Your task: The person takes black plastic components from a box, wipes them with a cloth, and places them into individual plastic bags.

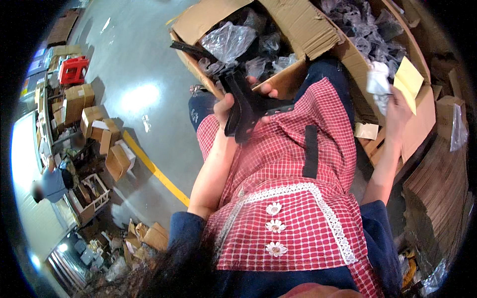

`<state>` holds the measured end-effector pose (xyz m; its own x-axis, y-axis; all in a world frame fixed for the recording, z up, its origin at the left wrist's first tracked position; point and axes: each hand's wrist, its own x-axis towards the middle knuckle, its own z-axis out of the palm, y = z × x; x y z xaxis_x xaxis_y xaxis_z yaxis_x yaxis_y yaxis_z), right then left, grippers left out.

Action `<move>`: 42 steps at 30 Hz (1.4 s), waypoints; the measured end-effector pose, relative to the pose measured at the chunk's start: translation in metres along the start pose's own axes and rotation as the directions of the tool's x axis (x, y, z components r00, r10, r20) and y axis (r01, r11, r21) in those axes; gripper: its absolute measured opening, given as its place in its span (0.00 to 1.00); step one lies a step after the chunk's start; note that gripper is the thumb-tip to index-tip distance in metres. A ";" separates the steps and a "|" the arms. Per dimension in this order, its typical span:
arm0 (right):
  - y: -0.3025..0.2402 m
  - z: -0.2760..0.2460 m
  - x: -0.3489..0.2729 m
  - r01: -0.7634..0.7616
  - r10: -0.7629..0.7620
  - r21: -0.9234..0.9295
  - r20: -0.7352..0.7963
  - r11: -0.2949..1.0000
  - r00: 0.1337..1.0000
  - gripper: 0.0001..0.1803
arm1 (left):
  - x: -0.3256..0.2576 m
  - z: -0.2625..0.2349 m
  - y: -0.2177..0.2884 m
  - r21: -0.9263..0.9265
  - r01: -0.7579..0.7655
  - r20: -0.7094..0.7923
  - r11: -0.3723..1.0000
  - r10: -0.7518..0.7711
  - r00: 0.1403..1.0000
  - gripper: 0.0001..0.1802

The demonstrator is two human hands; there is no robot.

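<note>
My left hand is closed around a black, flat piece with bent arms and small light dots. It sits above my lap, in front of an open carton. My right hand is raised over the carton on the right. Its fingers are closed on a crumpled white piece, which looks like thin plastic or cloth. A pale yellow sheet stands right against these fingers; I cannot tell whether they hold it too. A short black strip lies on my red checked apron.
An open carton ahead holds clear plastic bags and black pieces. The right carton is full of crumpled plastic bags. Stacked cardboard stands far right. Across the floor are cartons, a red stool and another person.
</note>
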<state>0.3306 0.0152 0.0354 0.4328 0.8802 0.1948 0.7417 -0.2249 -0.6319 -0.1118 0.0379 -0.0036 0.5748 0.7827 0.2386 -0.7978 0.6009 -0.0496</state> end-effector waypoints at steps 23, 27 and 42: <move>-0.220 0.072 -0.089 -0.731 -0.146 0.665 0.747 0.152 0.649 0.21 | 0.006 0.036 0.005 0.619 -0.100 -0.520 0.779 0.502 0.692 0.23; -0.223 0.073 -0.072 -0.361 -0.281 0.775 0.553 0.519 0.784 0.18 | 0.009 0.035 -0.001 0.610 -0.035 -0.502 0.792 0.420 0.755 0.23; -0.235 0.118 -0.118 0.591 -0.616 0.231 0.493 0.773 0.614 0.47 | -0.002 0.032 -0.026 0.605 0.110 -0.591 0.788 0.352 0.725 0.26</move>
<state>0.0446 0.0135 0.0728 -0.4440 0.8852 0.1390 0.7111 0.4425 -0.5464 -0.0977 0.0154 0.0279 0.2435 0.8753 -0.4179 -0.6758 0.4622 0.5742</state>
